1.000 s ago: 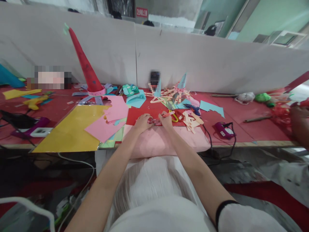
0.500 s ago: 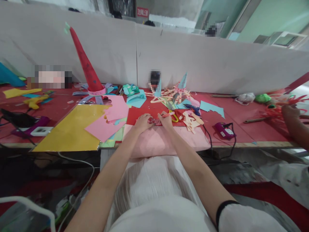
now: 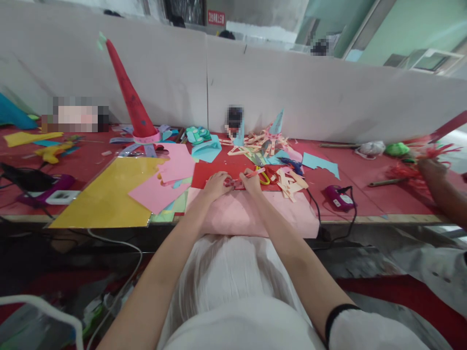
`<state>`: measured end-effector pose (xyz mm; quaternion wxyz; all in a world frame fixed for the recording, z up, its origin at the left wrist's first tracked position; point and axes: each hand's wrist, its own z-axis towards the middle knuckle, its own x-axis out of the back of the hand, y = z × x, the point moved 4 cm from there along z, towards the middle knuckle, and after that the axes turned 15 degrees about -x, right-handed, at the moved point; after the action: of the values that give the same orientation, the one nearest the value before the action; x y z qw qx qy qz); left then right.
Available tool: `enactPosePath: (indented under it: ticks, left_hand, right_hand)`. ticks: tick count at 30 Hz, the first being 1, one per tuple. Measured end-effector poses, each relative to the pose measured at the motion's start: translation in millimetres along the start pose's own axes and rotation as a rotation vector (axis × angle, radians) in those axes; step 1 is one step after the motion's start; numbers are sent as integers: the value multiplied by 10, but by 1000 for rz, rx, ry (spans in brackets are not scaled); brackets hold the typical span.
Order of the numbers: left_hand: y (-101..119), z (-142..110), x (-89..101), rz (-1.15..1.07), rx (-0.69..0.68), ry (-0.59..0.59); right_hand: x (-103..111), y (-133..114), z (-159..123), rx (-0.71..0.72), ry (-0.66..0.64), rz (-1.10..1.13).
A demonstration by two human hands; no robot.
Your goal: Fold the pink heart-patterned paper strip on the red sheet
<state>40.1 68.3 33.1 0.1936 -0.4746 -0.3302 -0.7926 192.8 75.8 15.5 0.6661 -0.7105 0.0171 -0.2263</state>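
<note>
My left hand [image 3: 216, 185] and my right hand [image 3: 250, 182] meet at the middle of the red table, fingers curled. Between them they pinch a small pink paper strip with red dots [image 3: 236, 183]. It lies over a red paper sheet [image 3: 211, 173] and a large pink sheet [image 3: 251, 214] that hangs over the table's front edge. Yellow-handled scissors [image 3: 263, 176] lie just right of my right hand. A pile of cut paper strips [image 3: 288, 182] lies beyond them.
A yellow sheet [image 3: 109, 192] and pink sheets [image 3: 160, 187] lie at left. A tall red paper cone [image 3: 133, 104] stands at the back. A purple glue gun [image 3: 337, 196] with a black cord lies at right. Another person's hand [image 3: 434, 170] holds red shreds at far right.
My hands have stayed almost still on the pink strip. The other person's hand at far right has moved left and up with the red shreds.
</note>
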Motion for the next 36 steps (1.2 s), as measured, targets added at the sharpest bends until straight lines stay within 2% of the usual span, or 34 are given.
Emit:
enactPosePath:
  ticks: [12,17,24,29,36]
  left_hand:
    - [-59,-13,-62,-24,4,27]
    - [-43,-11,-42,-26,10,14]
    - [-33,-12,-33,-44,27,12]
    - [-37,-12,-46,-48,46,14]
    - [-43,-13,-54,-49,32,18]
  right_hand:
    - [15,-10,-9,-41,10,-18]
    - [34,-33,-17,-15,38,-41]
    - [51,-13,-8,-28,46,24]
    - [23,39,17,-32,-5,76]
    - [6,53,33,-25,-5,32]
